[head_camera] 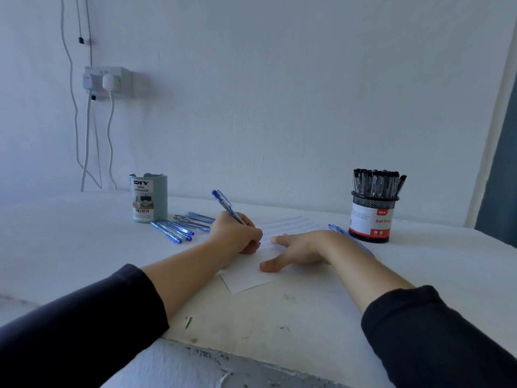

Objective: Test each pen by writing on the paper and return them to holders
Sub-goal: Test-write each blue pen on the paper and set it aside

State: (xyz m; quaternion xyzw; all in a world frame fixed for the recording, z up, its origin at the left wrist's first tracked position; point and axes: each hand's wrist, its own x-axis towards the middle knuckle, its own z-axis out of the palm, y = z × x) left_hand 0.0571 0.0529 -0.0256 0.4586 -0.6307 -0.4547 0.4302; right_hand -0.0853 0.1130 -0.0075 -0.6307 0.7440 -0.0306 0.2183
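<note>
Taking the sheet of paper (251, 271) as the landmark, a wall socket (107, 81) with two plugs sits far up and to its left on the wall. Just left of the paper stands a pale blue desk organizer (148, 198), and between it and the paper lies a loose cluster of blue pens (179, 226) on the white table (84, 247). The left hand (235, 236) rests on the paper's left part, fingers curled tight round a blue pen (226, 205) whose tip meets the sheet (its cap end tilts up and away to the left). The right hand (300, 247) lies flat on the paper, fingers straight and spread, holding nothing. Another blue pen (349, 238) lies at the paper's right edge, partly hidden behind that wrist. Right of the paper stands a black mesh holder (373, 217) full of black-capped pens (376, 182).
</note>
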